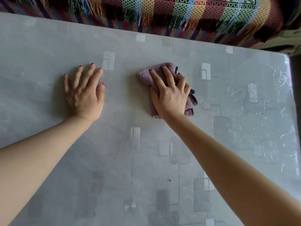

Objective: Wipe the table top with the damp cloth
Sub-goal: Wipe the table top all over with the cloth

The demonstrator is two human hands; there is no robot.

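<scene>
The table top (146,160) is covered with a grey cloth patterned with pale squares, under a clear glossy sheet. A folded mauve cloth (145,74) with a dark edge lies on it right of centre. My right hand (169,93) presses flat on that cloth, fingers spread over it, a gold ring on one finger. My left hand (84,93) rests palm down on the bare table to the left, fingers apart, holding nothing.
A multicoloured woven blanket with fringes (179,12) hangs on furniture just beyond the far table edge. The table's right corner (285,56) is rounded, with dark floor past it. Shiny wet streaks (260,111) show on the right part of the top.
</scene>
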